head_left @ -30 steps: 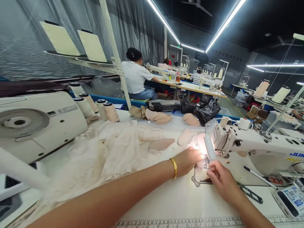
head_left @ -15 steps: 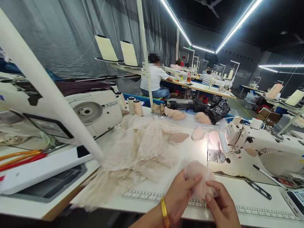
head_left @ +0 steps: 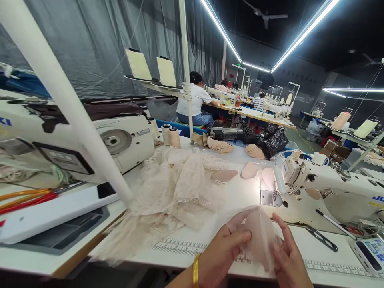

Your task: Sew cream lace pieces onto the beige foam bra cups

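Observation:
A pale pink bra cup [head_left: 259, 234] with sheer mesh fabric over it is held up above the front of the sewing table. My left hand [head_left: 228, 244] grips its left side, thumb on the near face and fingers behind. At the right edge, my right hand [head_left: 289, 256] pinches the mesh between thumb and fingers, its index finger raised; this hand is partly blurred. To the left lies a heap of cream lace fabric [head_left: 186, 180]. More pink bra cups [head_left: 250, 170] rest near the needle of the sewing machine [head_left: 288, 172].
A printed ruler strip [head_left: 180, 247] runs along the front edge. Black thread snips [head_left: 322, 239], a white pen [head_left: 334, 222] and a control panel [head_left: 369, 252] are on the right. A slanted white pole [head_left: 69, 104] crosses the left. Thread cones [head_left: 174, 138] stand behind. A person [head_left: 195, 100] sits beyond.
The bra cup has turned more upright, its smooth face now showing. My right hand has shifted slightly right, its index finger lifting away. The view has moved a little.

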Available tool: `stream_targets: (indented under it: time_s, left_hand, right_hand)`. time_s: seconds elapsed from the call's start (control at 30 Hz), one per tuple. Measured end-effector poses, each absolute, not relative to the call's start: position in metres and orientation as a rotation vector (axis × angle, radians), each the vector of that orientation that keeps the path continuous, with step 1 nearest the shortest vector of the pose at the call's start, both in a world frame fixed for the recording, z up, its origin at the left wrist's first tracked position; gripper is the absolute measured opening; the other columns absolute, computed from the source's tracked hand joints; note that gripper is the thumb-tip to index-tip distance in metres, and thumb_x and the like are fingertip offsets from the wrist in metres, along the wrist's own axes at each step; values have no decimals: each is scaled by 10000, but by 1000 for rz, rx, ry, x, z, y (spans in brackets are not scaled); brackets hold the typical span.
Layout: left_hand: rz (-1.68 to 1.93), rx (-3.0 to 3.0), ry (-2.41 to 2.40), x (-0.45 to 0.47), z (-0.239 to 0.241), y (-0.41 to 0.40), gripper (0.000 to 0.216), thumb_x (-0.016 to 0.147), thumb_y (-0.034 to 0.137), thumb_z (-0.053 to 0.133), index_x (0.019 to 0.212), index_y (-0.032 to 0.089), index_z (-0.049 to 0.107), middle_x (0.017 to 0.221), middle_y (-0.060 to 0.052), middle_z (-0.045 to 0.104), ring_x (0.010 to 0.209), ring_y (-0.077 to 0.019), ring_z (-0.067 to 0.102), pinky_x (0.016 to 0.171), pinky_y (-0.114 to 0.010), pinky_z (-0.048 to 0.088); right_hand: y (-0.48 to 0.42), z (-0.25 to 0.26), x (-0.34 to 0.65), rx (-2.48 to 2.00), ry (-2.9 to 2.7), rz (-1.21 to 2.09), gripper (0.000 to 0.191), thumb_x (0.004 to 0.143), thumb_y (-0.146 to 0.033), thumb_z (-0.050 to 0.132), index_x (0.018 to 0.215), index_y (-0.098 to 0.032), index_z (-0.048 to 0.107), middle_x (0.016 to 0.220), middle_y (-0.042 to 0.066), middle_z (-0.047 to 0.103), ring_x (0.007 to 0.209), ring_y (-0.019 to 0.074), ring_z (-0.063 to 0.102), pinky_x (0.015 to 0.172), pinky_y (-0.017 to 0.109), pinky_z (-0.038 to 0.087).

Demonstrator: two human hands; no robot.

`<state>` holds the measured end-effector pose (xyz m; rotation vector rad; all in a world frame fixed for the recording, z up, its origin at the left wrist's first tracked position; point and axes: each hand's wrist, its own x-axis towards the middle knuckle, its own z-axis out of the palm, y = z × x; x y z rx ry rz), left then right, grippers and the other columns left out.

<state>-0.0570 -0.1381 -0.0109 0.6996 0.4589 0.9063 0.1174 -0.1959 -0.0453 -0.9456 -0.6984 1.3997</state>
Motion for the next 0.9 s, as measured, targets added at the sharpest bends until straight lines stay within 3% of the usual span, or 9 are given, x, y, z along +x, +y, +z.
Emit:
stream_targets:
  time_s: [0.07,0.2,0.5,0.7,0.9]
  left_hand:
    - [955,697,521,-51,-9,-137,483,749,406,892,1161,178,790,1086,-121,770,995,-261,695,834,-294,528]
    - [1041,630,585,-40,-4,-136,430,724,435,912,1018,135,824,1045,-143,783,1011,-286,701,845,-310,539]
    - [1031,584,565,-38,2,-140,440,679,405,945,996,129,818,1054,-145,786,988,-305,727,959,-386,544]
    - [1007,599,529,-35,7,-140,366,720,407,900,896,100,807,948,-152,785,959,-315,726,825,-353,574]
    - [870,528,462,-21,7,-139,362,762,431,867,914,121,758,906,-134,773,877,-293,736,738,-332,566]
  right_hand:
    - [-196,-50,114,-951,-724,1290,1052,712,-470,927,1579,-313,353,960,43,773,818,242,722,781,371,580]
    - [-192,-57,109,-966,-707,1200,1034,716,-458,926,1569,-298,363,930,38,769,842,249,730,794,385,592]
    - [-188,-62,111,-949,-636,1184,979,697,-484,934,1521,-283,446,952,60,781,870,271,745,778,402,613]
    - [-188,-60,113,-986,-683,1126,932,725,-478,919,1513,-275,464,990,69,795,876,273,750,765,392,622]
    - [-188,-56,109,-1040,-721,989,988,740,-478,900,1552,-271,375,1045,68,775,958,262,740,873,403,603]
